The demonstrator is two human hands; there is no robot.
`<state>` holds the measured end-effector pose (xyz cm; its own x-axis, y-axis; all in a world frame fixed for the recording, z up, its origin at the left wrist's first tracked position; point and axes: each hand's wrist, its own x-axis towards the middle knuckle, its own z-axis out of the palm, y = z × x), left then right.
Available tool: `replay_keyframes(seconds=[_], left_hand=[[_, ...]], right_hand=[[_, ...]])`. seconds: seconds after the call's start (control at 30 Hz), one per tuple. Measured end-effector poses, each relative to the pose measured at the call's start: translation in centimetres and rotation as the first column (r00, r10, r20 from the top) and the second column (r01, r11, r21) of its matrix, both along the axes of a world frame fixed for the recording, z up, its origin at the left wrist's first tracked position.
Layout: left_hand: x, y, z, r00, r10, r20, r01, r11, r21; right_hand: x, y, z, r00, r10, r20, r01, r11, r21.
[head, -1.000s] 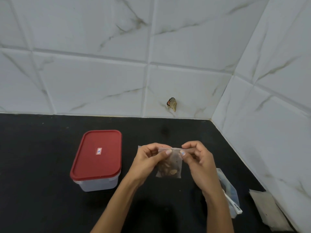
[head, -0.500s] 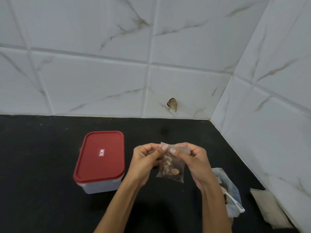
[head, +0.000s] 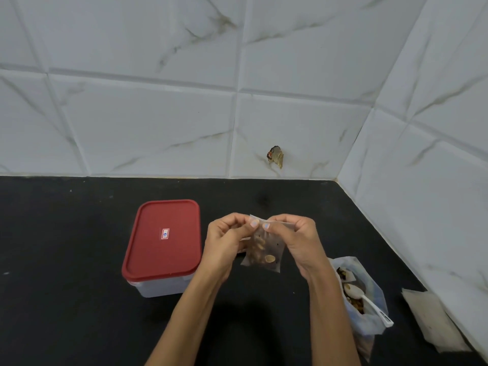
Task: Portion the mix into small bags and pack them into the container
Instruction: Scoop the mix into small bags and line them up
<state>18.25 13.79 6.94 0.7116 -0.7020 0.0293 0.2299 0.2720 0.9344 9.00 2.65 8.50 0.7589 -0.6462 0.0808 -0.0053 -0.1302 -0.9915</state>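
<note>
Two hands (head: 261,240) on crinkly clear bag (head: 264,253)

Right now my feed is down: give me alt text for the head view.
Both hands, left hand and right hand, pinch the top edge of a small clear bag of mix above a black counter. A red-lidded container sits closed to the left; a larger bag with a white spoon lies right.

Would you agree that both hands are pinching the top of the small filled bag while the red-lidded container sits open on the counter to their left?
Not quite: in the head view the container is closed, its red lid still on. The rest holds: the left hand and right hand pinch the small bag at its top.
</note>
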Motion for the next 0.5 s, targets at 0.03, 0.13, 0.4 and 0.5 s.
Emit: replay_keyframes(seconds=[0.03, 0.13, 0.4, 0.5], left_hand=[[0.0, 0.0, 0.0, 1.000, 0.015, 0.006, -0.015, 1.000, 0.007], [-0.2, -0.4, -0.2, 0.998, 0.061, 0.020, -0.062, 0.998, 0.021], [0.7, -1.1, -1.6, 0.975, 0.221, -0.011, -0.219, 0.971, 0.096], [0.7, -1.4, -1.7, 0.968, 0.251, -0.014, -0.248, 0.963, 0.108]], right_hand=[[0.1, 0.0, -0.1, 1.000, -0.005, 0.001, 0.005, 1.000, -0.005], [0.2, 0.3, -0.5, 0.998, -0.030, 0.063, 0.029, 0.999, 0.023], [0.1, 0.1, -1.1, 0.996, -0.022, 0.082, 0.007, 0.986, 0.167], [0.1, 0.1, -1.3, 0.994, -0.024, 0.109, -0.003, 0.970, 0.241]])
